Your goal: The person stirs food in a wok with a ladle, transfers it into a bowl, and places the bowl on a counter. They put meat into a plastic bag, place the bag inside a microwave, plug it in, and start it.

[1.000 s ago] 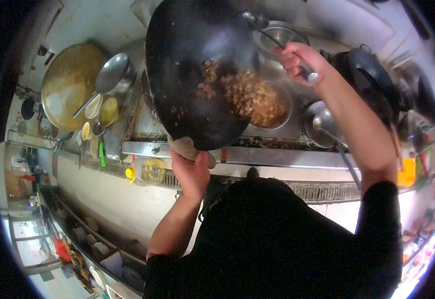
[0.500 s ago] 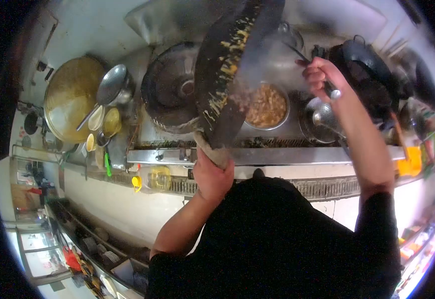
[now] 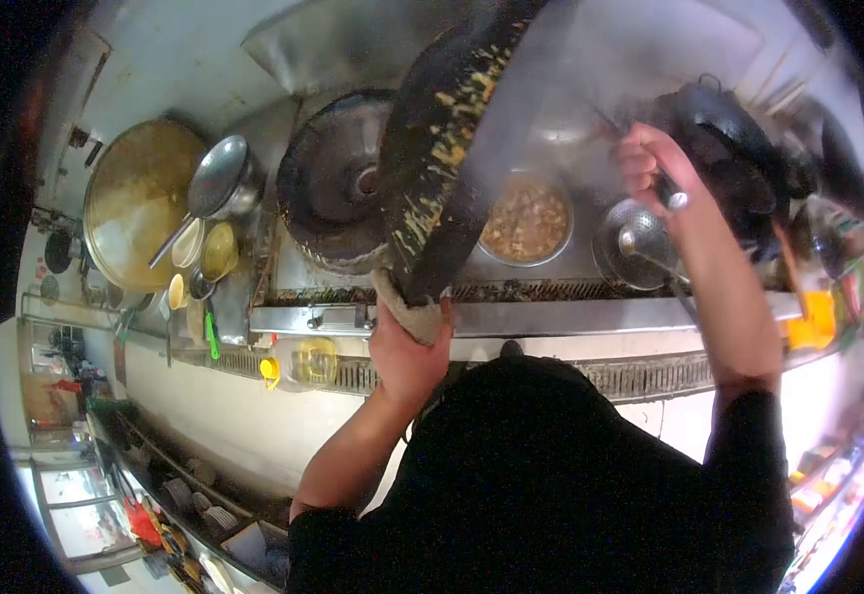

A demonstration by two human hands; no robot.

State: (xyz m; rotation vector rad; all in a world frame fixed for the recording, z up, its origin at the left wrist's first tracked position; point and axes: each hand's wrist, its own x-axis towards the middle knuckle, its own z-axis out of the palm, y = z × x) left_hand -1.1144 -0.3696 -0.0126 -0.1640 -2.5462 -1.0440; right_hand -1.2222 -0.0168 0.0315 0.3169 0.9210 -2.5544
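Observation:
A large dark wok (image 3: 414, 163) is tipped steeply on its side, with bits of yellowish food stuck along its surface. My left hand (image 3: 407, 351) is closed on its near edge through a folded grey cloth (image 3: 404, 305). To the right, my right hand (image 3: 653, 163) is wrapped round a long metal handle; steam hides the far end, so the tool's kind does not show. Between the wok and the right arm stands a metal bowl of chunky brown food (image 3: 524, 223), under steam. A perforated strainer (image 3: 640, 238) rests over a pot just right of that bowl.
The round burner (image 3: 338, 178) lies left of the wok. Farther left are a big round pan (image 3: 135, 218), a metal pot with a handle (image 3: 222, 178) and small bowls. Another black wok (image 3: 719, 119) stands at the back right. An oil bottle (image 3: 303, 363) sits below the counter edge.
The wok and my left hand have shifted slightly left and down. My right hand has moved a little right, and steam now covers more of the bowl and the tool's far end.

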